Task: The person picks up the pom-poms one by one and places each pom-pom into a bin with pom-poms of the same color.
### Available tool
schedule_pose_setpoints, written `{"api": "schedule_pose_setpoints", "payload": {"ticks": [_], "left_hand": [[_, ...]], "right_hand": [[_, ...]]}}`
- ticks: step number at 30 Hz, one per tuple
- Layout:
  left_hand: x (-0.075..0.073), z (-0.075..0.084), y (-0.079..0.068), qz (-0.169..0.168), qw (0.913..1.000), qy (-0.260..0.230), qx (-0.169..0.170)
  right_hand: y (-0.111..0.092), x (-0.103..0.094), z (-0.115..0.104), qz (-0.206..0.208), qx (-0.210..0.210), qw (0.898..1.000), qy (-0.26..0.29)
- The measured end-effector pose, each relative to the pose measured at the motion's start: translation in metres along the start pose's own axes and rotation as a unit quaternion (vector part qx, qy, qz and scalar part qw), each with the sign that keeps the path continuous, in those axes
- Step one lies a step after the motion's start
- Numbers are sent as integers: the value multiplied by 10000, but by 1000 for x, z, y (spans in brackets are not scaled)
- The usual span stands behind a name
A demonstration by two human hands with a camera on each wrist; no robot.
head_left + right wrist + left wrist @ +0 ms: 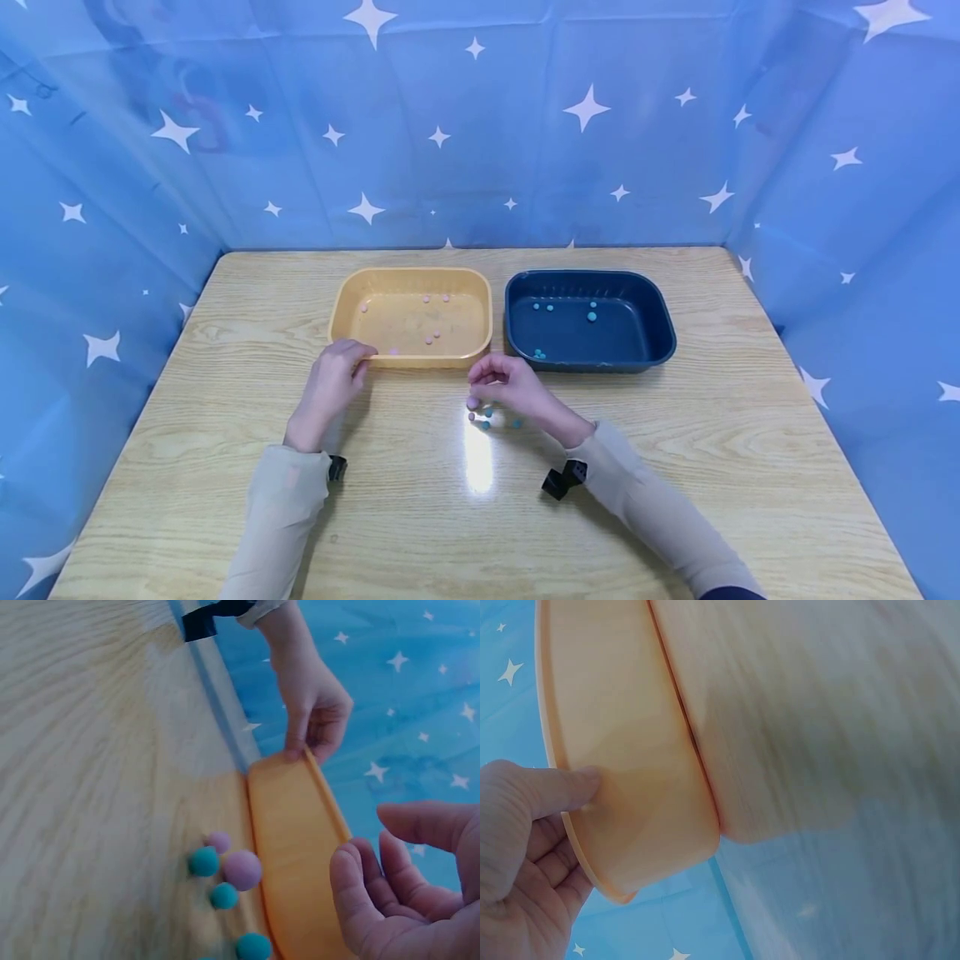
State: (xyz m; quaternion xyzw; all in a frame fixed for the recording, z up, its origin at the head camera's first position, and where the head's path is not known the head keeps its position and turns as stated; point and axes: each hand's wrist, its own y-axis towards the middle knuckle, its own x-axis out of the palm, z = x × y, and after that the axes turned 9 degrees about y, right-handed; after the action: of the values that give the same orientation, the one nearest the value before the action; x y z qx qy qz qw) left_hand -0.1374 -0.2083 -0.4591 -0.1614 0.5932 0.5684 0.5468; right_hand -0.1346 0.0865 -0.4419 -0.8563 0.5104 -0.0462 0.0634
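My left hand [333, 382] grips the near left rim of a yellow plastic basin [397, 321]. In the left wrist view, its thumb presses the outer wall and its fingers curl behind the rim. Near the basin's front right corner hovers my right hand [519, 388]. The right wrist view shows its thumb and fingers bent but apart, with nothing between them. Just below it on the table lie a larger pink ball [243, 870], a small pink ball [218, 841] and several teal balls [203, 862]. Small pink balls [427, 298] are scattered inside the yellow basin.
A dark blue basin [622, 333] stands right of the yellow one, holding several teal balls [592, 317]. Both basins rest on a wood-grain table [405, 517]. A blue star-patterned curtain [480, 167] hangs along the back and sides.
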Motion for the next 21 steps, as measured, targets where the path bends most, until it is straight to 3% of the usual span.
{"api": "schedule_pose_setpoints", "payload": {"ticks": [12,21], "left_hand": [[1,-1,-1,17,10000,-20,-22],[0,0,0,28,10000,-52,-39]], "right_hand": [[2,1,11,-430,-144,9989,-119],[8,1,19,-348,-91,9990,-262]]}}
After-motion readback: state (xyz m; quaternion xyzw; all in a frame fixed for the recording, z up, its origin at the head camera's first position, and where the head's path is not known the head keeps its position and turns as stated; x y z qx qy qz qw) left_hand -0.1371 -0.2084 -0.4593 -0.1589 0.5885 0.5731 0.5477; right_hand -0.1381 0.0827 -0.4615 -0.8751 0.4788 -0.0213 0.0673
